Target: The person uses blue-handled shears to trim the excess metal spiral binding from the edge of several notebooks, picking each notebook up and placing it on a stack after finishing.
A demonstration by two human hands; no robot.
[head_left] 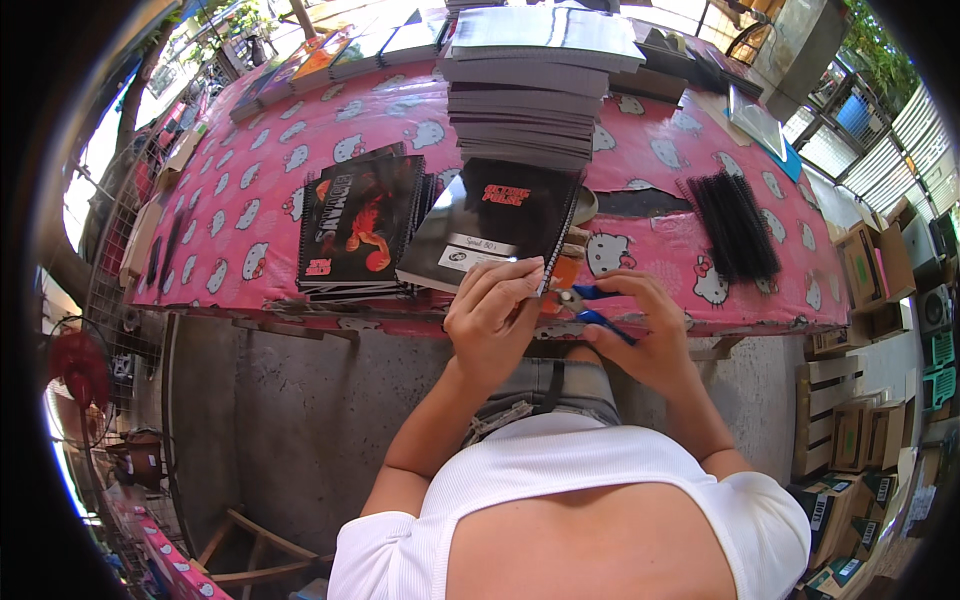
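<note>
A black spiral-bound notebook (500,222) lies tilted at the table's near edge, a dark coil along its right side. My left hand (492,305) is closed on its lower right corner, thumb and fingers near the coil's end. In my right hand (648,325) is a pair of blue-handled pliers (607,324), its handles spread apart. The metal jaws point left at the coil's lower end, close to my left fingertips. Whether the jaws touch the wire is too small to tell. Left of this notebook, more black spiral notebooks (345,222) with a red figure on the cover sit piled.
A tall stack of bound paper (530,105) stands just behind the notebook. Loose black binding coils (735,228) lie in a bundle at right. More book piles (385,45) line the far edge of the pink patterned table (250,185). Cardboard boxes (872,262) are stacked at far right.
</note>
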